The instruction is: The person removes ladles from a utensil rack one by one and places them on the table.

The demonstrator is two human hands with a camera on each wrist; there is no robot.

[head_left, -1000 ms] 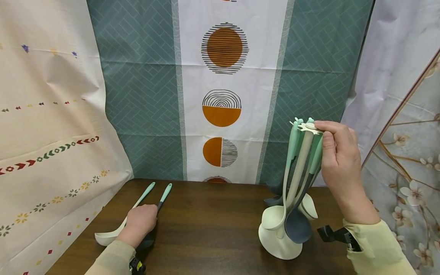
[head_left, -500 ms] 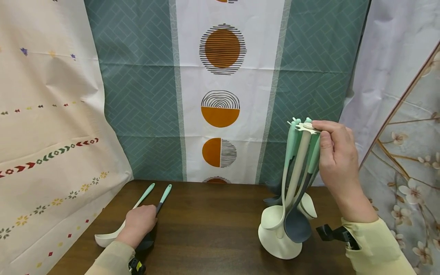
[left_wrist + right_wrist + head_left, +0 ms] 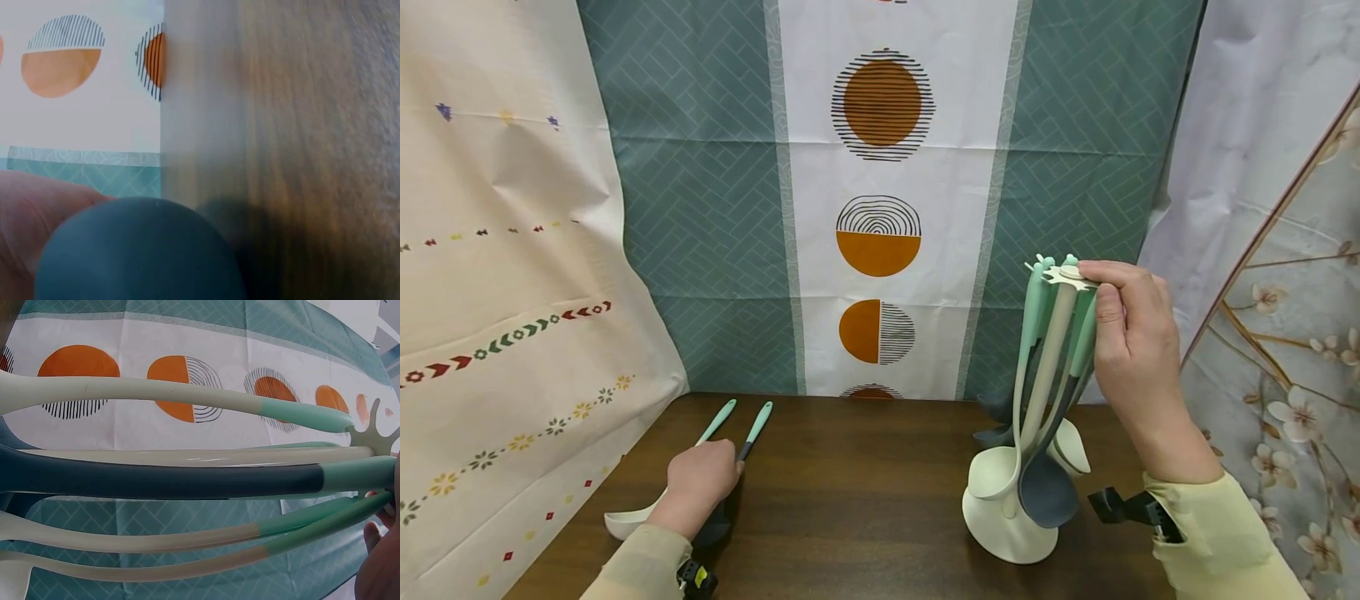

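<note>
My left hand (image 3: 700, 482) grips a dark grey kitchen utensil (image 3: 760, 423) with a mint handle at the table's left. Its head is partly hidden under the hand; in the left wrist view a rounded dark head (image 3: 140, 250) fills the bottom. Just left of it lies a cream ladle (image 3: 625, 523) with a mint handle, partly covered by the hand. On the right stands a cream utensil rack (image 3: 1009, 533) hung with several cream and dark grey utensils, including a dark ladle (image 3: 1048, 492). My right hand (image 3: 1138, 346) holds the rack's notched top, thumb and fingers at its right edge.
The brown wooden table (image 3: 850, 492) spans the space between the hands. A patterned cloth (image 3: 880, 333) hangs behind it. A cream cloth (image 3: 535, 333) drapes along the left side, and a floral cloth (image 3: 1292, 417) hangs at the right.
The head view shifts slightly. My left hand rises a little along the dark utensil's side of the table, still gripping it. The right hand stays on the rack's top.
</note>
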